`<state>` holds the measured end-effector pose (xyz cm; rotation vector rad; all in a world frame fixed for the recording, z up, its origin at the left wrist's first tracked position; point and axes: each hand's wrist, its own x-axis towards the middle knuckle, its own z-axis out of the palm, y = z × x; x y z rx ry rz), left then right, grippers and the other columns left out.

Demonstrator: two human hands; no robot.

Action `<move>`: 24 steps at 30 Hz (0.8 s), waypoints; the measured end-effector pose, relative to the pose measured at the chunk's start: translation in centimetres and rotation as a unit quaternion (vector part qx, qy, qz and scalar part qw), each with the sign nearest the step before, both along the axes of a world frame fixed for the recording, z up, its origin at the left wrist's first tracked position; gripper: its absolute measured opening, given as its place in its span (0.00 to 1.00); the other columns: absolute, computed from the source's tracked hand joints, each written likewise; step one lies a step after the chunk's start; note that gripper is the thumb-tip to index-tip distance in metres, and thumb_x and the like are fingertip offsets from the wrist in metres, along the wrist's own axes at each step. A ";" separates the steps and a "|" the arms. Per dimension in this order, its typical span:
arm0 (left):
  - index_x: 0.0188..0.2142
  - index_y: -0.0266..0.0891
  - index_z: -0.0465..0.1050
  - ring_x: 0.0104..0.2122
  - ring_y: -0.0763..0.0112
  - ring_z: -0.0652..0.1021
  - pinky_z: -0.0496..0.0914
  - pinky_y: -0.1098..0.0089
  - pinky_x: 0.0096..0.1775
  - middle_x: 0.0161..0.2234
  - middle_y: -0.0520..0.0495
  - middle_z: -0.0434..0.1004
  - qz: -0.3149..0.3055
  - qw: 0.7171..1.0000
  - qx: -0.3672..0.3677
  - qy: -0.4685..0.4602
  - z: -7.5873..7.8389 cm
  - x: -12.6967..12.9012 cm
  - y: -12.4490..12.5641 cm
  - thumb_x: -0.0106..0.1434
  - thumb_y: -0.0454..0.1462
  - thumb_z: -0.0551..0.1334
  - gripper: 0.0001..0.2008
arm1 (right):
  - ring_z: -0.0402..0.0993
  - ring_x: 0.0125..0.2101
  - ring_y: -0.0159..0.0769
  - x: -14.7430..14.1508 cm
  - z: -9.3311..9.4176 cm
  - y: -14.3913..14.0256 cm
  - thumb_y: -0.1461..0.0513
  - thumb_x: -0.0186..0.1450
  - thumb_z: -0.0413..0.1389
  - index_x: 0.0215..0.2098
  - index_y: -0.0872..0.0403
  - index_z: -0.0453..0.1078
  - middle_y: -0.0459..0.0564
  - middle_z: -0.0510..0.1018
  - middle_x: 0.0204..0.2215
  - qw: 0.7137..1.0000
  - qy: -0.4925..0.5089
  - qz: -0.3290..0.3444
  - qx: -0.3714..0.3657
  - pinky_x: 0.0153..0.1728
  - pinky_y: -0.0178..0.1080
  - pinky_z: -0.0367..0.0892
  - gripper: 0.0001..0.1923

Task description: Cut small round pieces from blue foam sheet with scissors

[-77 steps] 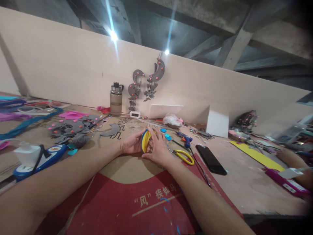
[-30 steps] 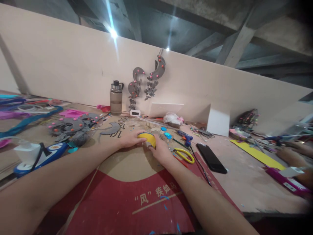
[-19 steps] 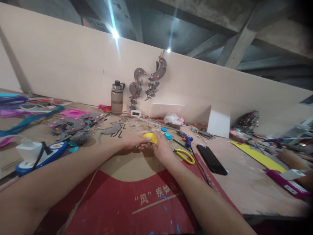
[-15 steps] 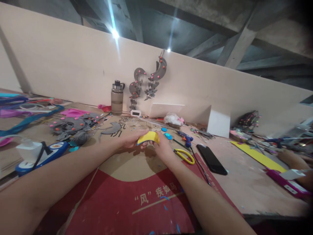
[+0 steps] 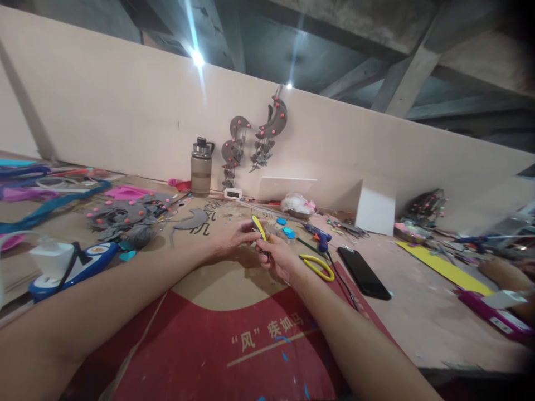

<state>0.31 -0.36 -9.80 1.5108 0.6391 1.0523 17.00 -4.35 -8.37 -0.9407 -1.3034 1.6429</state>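
Observation:
Above the cardboard sheet, a small curved sheet piece (image 5: 258,225), yellow on one face, is turned nearly edge-on. My right hand (image 5: 281,257) pinches its lower end between thumb and curled fingers. My left hand (image 5: 239,237) has its fingertips closed at the piece's left side, though the exact contact is hard to see. Just right of my right hand lie yellow-handled scissors (image 5: 317,268), their blades partly hidden. Several blue cut shapes (image 5: 286,231) rest beyond my hands. A grey crescent (image 5: 191,219) lies past my left forearm.
A blue glue gun (image 5: 321,239) with a trailing cord and a black phone (image 5: 363,272) lie to the right. Left are grey dotted pieces (image 5: 121,217) and a blue power strip (image 5: 75,273). A bottle (image 5: 201,170) stands by the wall. Another person's arm (image 5: 507,278) shows far right.
The yellow piece has turned from lying broad and arched between both hands to standing nearly edge-on. My right hand has rolled around it, and the left fingers have shifted.

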 end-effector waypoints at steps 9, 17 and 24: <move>0.54 0.37 0.73 0.42 0.64 0.75 0.67 0.66 0.46 0.46 0.43 0.79 0.044 0.994 0.072 0.074 1.3 0.4 -1.1 0.60 0.44 0.66 0.24 | 0.58 0.11 0.21 -0.2 0.0 -0.2 0.58 0.56 0.63 0.34 0.52 0.60 0.37 0.69 0.20 0.999 -0.010 0.018 -0.039 0.11 0.25 0.46 0.16; 0.39 0.34 0.76 0.30 0.71 0.77 0.71 0.70 0.35 0.34 0.45 0.79 0.115 0.986 -0.069 -0.103 0.3 0.6 -0.1 0.56 0.42 0.70 0.15 | 0.71 0.18 0.29 -0.2 0.0 0.1 0.42 0.67 0.49 0.42 0.51 0.62 0.46 0.76 0.25 0.996 -0.033 0.059 -0.066 0.17 0.30 0.65 0.23; 0.36 0.34 0.71 0.28 0.68 0.80 0.76 0.67 0.33 0.28 0.44 0.80 0.116 0.953 -0.183 -0.211 0.5 -0.1 0.8 0.61 0.35 0.65 0.07 | 0.69 0.23 0.29 0.0 -1.2 1.1 0.58 0.60 0.59 0.43 0.51 0.66 0.43 0.73 0.29 0.960 -0.181 -0.100 0.190 0.21 0.33 0.65 0.14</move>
